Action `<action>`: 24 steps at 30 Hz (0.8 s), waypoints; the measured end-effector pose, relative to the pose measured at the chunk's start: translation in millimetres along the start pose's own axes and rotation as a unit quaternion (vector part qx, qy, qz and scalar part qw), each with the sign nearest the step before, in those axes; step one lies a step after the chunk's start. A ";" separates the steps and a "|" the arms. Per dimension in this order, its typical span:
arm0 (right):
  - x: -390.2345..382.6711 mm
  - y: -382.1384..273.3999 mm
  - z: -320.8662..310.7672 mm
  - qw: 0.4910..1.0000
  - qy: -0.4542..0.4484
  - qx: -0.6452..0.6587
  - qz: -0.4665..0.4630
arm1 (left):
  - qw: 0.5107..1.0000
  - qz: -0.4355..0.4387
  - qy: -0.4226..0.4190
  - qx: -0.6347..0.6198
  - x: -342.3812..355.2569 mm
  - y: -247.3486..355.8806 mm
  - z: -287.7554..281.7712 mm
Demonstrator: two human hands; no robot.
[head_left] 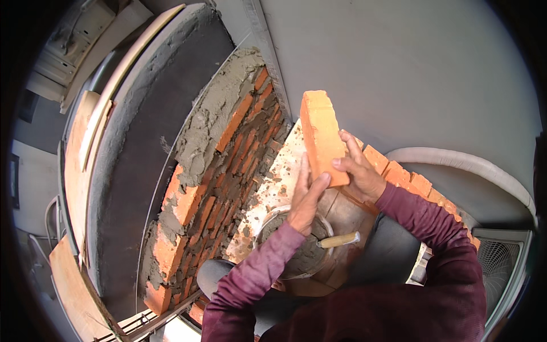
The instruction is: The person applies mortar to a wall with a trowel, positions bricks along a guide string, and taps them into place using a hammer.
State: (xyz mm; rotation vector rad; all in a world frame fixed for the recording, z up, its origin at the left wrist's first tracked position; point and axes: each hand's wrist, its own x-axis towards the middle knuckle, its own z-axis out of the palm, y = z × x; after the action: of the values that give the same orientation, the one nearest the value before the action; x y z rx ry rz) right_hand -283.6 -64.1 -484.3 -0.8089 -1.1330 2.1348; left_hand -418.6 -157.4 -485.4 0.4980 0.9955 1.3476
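Observation:
An orange brick [323,137] is held up in front of me between both hands, its long side running away from me. My left hand [307,196] presses its near left side with thumb and fingers. On the right, my right hand [361,171] grips the near right edge, thumb on the brick's face. Below the hands stands a round bucket [327,263] of grey mortar [299,259], and a trowel's wooden handle [340,239] sticks out over its rim. To the left rises a brick wall [222,188] with wet mortar [208,114] spread along its top.
A row of loose bricks [421,183] lies to the right, beside a pale flexible hose [461,157] along the grey wall [410,68]. A fan-like grille [501,259] stands at the far right. Mortar crumbs dot a pale board [276,176]. Wooden boards [80,290] lean at the left.

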 end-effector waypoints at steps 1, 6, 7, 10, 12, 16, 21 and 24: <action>1.1 0.5 16.4 0.999 -0.013 0.027 -0.033 | 0.995 0.080 -0.031 0.052 -4.3 16.3 -10.7; 27.5 -12.8 76.2 0.956 -0.170 -0.017 -0.237 | 0.969 0.143 0.010 0.199 -21.9 117.2 -4.9; 35.5 -19.9 82.7 0.946 -0.190 -0.061 -0.256 | 0.969 0.148 0.033 0.194 -24.6 131.5 -6.9; 61.0 -71.1 68.2 0.844 -0.154 -0.400 -0.322 | 0.962 0.154 0.078 0.211 -23.1 189.4 -18.8; 71.9 -120.2 59.8 0.679 0.050 -0.509 -0.527 | 0.936 0.170 0.130 0.278 -30.3 245.3 -31.0; 72.9 -231.1 29.8 0.412 0.287 -0.563 -0.656 | 0.822 0.233 0.128 0.504 15.2 329.8 -54.7; 115.4 -301.6 -15.0 0.207 0.402 -0.689 -0.566 | 0.809 0.231 0.133 0.524 80.9 337.3 -88.2; 114.8 -292.9 -14.3 0.210 0.376 -0.706 -0.562 | 0.775 0.215 0.126 0.581 104.1 334.6 -95.8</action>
State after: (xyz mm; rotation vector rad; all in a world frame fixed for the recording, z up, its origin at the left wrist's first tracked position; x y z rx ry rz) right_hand -285.7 163.4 -266.6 -0.8205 -1.7641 -1.0124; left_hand -695.6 -12.4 -300.3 1.5794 2.0139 1.0410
